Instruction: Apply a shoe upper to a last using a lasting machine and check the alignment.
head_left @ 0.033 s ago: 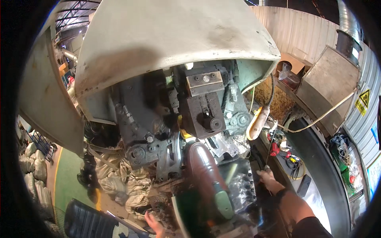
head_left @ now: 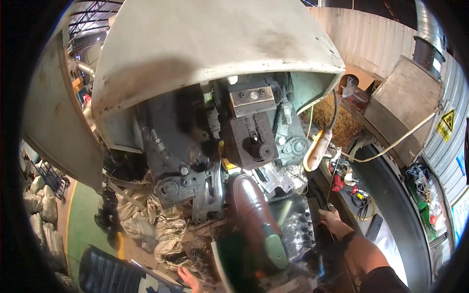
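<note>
A brown leather shoe (head_left: pixel 250 202) on a green last (head_left: pixel 276 251) sits in the middle of a dark, greasy machine (head_left: pixel 251 139), its toe pointing away from me under the press head. At the right, my right hand (head_left: pixel 335 222) is closed around what looks like a thin metal rod (head_left: pixel 334 178) beside the machine; part of its grip is hidden. My left hand (head_left: pixel 190 280) shows at the lower edge, left of the shoe, with its fingers stretched out and nothing in them.
A pale machine hood (head_left: pixel 220 44) overhangs the work. A worn-handled tool (head_left: pixel 318 150) hangs on a cable at right, near a red tool (head_left: pixel 338 183), a phone (head_left: pixel 374 228) and a dark conveyor belt (head_left: pixel 391 195). A black chair (head_left: pixel 105 273) and crumpled sacks (head_left: pixel 141 222) are at left.
My right hand has shifted very slightly along the rod, its fingers turned a little. My left hand has moved slightly downward. The shoe and the machine stay where they were.
</note>
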`<state>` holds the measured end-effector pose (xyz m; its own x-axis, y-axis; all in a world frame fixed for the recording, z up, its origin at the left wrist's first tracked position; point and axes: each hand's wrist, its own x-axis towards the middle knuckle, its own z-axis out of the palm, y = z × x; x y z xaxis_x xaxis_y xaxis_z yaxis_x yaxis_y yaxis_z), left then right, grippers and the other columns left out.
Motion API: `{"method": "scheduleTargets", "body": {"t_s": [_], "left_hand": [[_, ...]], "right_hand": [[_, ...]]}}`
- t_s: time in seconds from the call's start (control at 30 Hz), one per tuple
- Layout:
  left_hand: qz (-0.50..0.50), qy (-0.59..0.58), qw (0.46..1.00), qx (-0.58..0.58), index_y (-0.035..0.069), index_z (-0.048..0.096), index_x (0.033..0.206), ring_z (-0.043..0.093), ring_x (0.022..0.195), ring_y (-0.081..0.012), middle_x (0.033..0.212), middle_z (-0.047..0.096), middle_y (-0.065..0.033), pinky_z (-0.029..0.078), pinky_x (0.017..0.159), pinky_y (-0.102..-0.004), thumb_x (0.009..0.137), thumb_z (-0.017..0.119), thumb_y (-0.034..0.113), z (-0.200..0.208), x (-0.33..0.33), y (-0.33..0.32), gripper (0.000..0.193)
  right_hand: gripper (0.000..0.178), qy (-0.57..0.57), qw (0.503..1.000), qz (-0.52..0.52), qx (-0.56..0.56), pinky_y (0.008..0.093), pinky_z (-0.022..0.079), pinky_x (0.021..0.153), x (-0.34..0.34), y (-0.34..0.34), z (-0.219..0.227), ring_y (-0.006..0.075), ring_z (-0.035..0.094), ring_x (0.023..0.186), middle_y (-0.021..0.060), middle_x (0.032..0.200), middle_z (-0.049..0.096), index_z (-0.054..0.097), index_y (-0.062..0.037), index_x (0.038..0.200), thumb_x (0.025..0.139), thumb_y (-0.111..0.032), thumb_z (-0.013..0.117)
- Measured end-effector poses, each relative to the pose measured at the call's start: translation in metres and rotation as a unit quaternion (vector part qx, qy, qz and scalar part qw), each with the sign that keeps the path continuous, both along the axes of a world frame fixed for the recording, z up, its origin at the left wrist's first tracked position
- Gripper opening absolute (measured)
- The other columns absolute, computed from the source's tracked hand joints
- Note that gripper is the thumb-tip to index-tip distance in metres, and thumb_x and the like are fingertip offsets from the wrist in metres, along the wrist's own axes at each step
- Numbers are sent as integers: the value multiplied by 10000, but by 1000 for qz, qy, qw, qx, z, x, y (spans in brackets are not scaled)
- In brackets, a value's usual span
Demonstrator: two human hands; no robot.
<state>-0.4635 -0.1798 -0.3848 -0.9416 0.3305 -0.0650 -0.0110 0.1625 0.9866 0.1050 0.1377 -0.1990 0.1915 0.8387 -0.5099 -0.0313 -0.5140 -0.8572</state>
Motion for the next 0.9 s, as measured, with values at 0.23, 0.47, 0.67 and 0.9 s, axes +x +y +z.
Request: {"method": "scheduleTargets", "body": {"t_s": [0.23,0.47,0.67,0.9], "left_hand": [[9,-193,938,-288,60,338,1546,456,1376,-342,1544,414,-185,413,1101,-473,996,509,614,-97,72,17,799],[-23,-237,888,-393,48,299,1577,441,1395,-408,1594,375,-209,403,1108,-502,958,596,609,-52,43,6,887],[-79,54,995,34,-39,417,1466,511,1334,-302,1472,503,-210,397,1114,-401,1025,550,100,184,91,61,481],[-384,131,909,94,-36,287,1538,326,1485,-323,1598,317,-235,243,1229,-426,877,778,170,350,217,111,848]], "right_hand": [[740,31,995,79,-60,372,586,719,9,-55,28,199,687,882,97,1089,673,312,-14,1572,970,-201,699],[702,81,985,148,-21,306,588,797,-37,-80,79,172,700,901,114,1102,704,323,32,1553,982,-166,681],[652,24,932,341,119,296,558,812,-78,-78,121,130,658,876,37,988,682,387,4,1543,992,-183,680],[574,-390,698,488,350,526,570,792,-114,-101,102,408,719,853,249,940,725,488,-143,1469,967,-392,612]]}}
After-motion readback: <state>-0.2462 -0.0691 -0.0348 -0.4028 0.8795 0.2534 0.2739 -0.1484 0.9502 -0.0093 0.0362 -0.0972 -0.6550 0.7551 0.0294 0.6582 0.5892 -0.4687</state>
